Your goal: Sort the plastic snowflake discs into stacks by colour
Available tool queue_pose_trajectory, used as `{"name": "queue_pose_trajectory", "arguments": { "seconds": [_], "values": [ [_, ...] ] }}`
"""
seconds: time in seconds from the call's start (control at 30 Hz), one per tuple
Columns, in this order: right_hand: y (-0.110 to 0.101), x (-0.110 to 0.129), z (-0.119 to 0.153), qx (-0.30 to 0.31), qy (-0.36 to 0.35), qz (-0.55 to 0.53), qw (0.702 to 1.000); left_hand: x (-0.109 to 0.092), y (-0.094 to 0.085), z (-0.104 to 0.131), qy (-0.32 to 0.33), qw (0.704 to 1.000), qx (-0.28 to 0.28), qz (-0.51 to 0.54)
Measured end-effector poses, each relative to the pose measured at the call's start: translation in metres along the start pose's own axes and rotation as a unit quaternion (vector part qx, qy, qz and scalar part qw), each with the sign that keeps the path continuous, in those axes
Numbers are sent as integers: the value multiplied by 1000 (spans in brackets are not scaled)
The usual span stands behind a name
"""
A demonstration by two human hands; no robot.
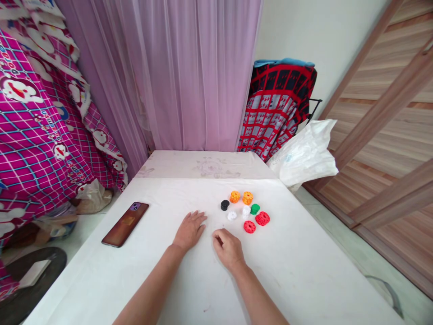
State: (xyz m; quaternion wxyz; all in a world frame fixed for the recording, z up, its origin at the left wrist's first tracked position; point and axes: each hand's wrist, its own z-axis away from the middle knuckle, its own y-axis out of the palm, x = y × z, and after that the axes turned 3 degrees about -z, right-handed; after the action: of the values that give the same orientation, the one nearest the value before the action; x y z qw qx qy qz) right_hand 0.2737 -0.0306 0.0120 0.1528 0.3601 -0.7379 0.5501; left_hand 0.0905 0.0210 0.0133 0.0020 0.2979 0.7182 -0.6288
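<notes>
Two forearms [152,282] come in from the near edge, yours, both over the white desk [304,257], and out ahead of them sit your two hands! Your left hand [191,229] lies palm down on the cloth, fingers out straight, grip open. Across to your right hand [229,247]: fingers curled in, thumb side up, a loosely closed grip, resting just beside the left with a strip of white between them.

Now the count, ahead and to the right of your right hand: eight small piles of notched discs! Two orange piles [234,197], side by side, farthest from you. One black pile [225,205], left of the group. Two white piles [232,215]: one near the black, the other right up against the single green pile [255,209]. And two red piles [249,226], just beside each other, one of them nearest you of all eight. How many discs make up each pile, you cannot tell from here.

Over on your left, one phone [125,225], back up, well apart from your hands. Off the right edge, one white bag [304,153].
</notes>
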Motion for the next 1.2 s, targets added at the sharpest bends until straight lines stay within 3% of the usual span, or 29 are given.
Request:
{"name": "queue_pose_trajectory", "arguments": {
  "seconds": [0.17, 0.33, 0.47, 0.93, 1.2],
  "values": [
    [0, -2, 1, -2, 9, 2, 1000, 7, -5, 18, -10, 994, -14, 105],
    [6, 0, -4, -21, 34, 8, 999, 29, -8, 34, -144, 961, -134, 194],
    [12, 9, -15, -9, -12, 12, 1000, 39, -7, 39, -169, 951, -182, 186],
    [19, 24, -29, 34, -15, 41, 998, 31, -11, 43, -154, 955, -197, 158],
    [27, 19, -29, -7, -3, 21, 1000, 31, -11, 44, -154, 959, -186, 152]
  ]
}}
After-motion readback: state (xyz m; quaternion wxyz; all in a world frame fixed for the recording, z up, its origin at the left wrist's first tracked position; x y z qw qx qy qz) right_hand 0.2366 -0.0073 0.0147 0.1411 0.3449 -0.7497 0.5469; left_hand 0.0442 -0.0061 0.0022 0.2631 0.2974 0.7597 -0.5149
